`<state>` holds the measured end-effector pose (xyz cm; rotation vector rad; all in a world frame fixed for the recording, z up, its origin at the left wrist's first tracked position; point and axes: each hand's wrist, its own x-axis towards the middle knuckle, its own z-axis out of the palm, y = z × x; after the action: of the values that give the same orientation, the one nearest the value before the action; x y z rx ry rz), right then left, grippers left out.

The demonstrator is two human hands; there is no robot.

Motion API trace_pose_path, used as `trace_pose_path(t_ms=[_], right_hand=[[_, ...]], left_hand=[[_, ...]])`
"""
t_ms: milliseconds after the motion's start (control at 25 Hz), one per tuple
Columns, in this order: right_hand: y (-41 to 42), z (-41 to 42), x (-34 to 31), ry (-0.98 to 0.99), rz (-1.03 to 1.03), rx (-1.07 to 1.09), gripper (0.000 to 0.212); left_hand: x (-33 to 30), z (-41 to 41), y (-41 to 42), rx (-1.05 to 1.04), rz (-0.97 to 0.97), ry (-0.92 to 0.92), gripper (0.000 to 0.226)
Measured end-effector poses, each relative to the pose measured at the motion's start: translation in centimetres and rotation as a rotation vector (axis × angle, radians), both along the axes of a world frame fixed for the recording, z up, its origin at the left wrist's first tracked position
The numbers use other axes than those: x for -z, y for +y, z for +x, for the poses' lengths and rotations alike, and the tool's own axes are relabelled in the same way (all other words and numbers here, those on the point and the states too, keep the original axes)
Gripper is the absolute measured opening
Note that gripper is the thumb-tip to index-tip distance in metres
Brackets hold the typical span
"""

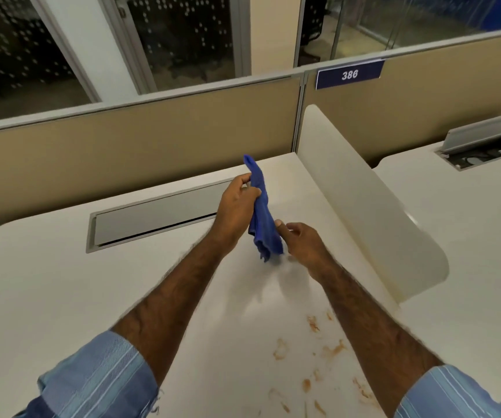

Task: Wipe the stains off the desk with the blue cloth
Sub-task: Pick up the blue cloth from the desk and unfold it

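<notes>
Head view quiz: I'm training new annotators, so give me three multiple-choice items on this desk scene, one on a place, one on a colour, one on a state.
1. Where are the stains relative to the hands?
A. nearer the person
B. on the partition
C. inside the cable tray

2. What colour is the cloth?
A. green
B. blue
C. white

3. What state is the cloth in?
A. spread flat on the desk
B. held up off the desk
C. draped over the divider

Answers:
1 A, the orange-brown smears lie below the forearms.
2 B, it is plainly blue.
3 B, the left hand grips it and the right hand touches it, above the desk.
</notes>
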<state>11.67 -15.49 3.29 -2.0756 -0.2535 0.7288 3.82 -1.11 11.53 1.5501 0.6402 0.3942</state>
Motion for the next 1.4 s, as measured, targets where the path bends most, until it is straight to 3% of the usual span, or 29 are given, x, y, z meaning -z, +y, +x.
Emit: trace_pose_path(t_ms=[80, 280, 400, 560, 720, 840, 1080, 1240, 1400], right_hand=[[-0.7, -2.9, -1.4, 0.085, 0.078, 0.001, 0.079], [-3.7, -11.8, -2.7, 0.543, 0.350, 0.041, 0.117], [-5.5, -17.5, -2.3, 0.598, 0.455, 0.046, 0.105], [-7.4, -25.1, -1.5, 0.675, 0.666, 0.102, 0.111], [-10.8, -30.6, -0.2, 0.665, 0.804, 0.115, 0.088], [-13.5, -33.0, 0.6, 0.550, 0.676, 0.113, 0.061], [-16.0, -35.1, 0.8, 0.183, 0.282, -0.042, 0.044], [-16.2, -33.1, 0.1, -0.016, 0.149, -0.164, 0.054], [-17.1, -31.6, 1.5, -0.150, -0.139, -0.228, 0.052]], left_hand=[[-2.0, -3.5, -1.3, 0.049, -0.002, -0.027, 0.029], [-5.8, -12.5, -4.7, 0.099, -0.136, -0.100, 0.030], [-6.5, -18.2, -6.5, 0.088, -0.237, -0.148, 0.027], [-5.5, -25.3, -8.6, 0.065, -0.312, -0.173, 0.024], [-2.1, -31.7, -9.6, 0.019, -0.347, -0.160, 0.028], [1.0, -36.2, -9.9, -0.011, -0.417, -0.097, 0.035], [6.7, -42.9, -12.1, -0.059, -0.387, 0.065, 0.037], [9.6, -44.2, -13.0, -0.067, -0.268, 0.109, 0.040], [12.7, -44.7, -13.3, -0.059, 0.020, 0.337, 0.040]])
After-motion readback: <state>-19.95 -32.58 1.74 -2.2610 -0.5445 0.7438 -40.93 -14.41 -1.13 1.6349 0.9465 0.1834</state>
